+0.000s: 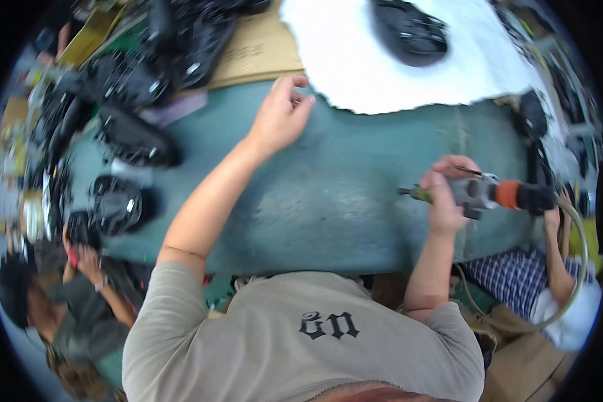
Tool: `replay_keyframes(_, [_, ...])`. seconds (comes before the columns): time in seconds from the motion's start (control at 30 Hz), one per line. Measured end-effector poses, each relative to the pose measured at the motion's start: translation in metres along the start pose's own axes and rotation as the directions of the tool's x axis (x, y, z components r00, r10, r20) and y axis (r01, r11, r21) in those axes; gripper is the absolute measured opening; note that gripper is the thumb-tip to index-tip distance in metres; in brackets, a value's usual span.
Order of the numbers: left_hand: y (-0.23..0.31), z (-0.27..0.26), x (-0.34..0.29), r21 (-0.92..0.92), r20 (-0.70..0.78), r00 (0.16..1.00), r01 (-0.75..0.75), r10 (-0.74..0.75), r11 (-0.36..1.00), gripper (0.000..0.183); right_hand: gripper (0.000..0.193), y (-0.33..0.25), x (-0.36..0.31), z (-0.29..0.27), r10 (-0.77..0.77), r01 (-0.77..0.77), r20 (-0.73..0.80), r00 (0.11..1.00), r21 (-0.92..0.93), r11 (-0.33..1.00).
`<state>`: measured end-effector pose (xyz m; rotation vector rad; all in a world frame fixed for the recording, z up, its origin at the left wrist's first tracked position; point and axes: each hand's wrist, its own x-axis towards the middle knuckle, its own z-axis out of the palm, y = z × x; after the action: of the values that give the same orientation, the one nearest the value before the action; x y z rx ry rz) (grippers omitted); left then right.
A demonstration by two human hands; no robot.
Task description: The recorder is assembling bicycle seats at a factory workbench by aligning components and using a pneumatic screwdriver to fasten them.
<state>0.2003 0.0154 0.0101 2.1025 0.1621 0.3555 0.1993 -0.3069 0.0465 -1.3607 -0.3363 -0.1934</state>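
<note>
My right hand (pixel 445 204) is wrapped round a power screwdriver (pixel 477 192) with a grey body, an orange ring and a black rear end. Its bit points left, held above the green tabletop (pixel 315 194). From the rear end a beige hose (pixel 578 268) loops down toward my right side. My left hand (pixel 283 115) is over the far middle of the table, its fingers curled toward the thumb. Something small may be in them, but I cannot make it out. Beyond it, a glossy black moulded part (pixel 415 33) rests on a white cloth (pixel 355 74).
Black moulded parts (pixel 134 74) are heaped at the far left beside flat cardboard (pixel 258 50). More parts (pixel 137 137) lie along the left side. One person (pixel 80 315) sits at the left holding something red; another person (pixel 549 281) is at the right. Cardboard (pixel 529 355) stands below right.
</note>
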Motion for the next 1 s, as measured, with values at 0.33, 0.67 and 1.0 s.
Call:
replay_keyframes(0.33, [0.060, 0.151, 0.239, -0.321, 0.284, 0.853, 0.515, -0.438, 0.795, 0.050, 0.042, 0.007, -0.015, -0.014, -0.112, 0.112, 0.054, 0.992, -0.005, 0.994])
replay_keyframes(0.67, [0.030, 0.051, 0.099, 0.228, 0.218, 0.948, 0.181, -0.232, 0.957, 0.051, 0.055, 0.001, -0.021, -0.010, -0.122, 0.121, -0.001, 0.992, -0.127, 0.984])
replay_keyframes(1.0, [0.024, -0.086, -0.246, 0.055, 0.335, 0.794, 0.521, -0.507, 0.852, 0.036, 0.036, -0.016, 0.004, 0.018, -0.020, 0.021, 0.147, 0.989, -0.006, 1.000])
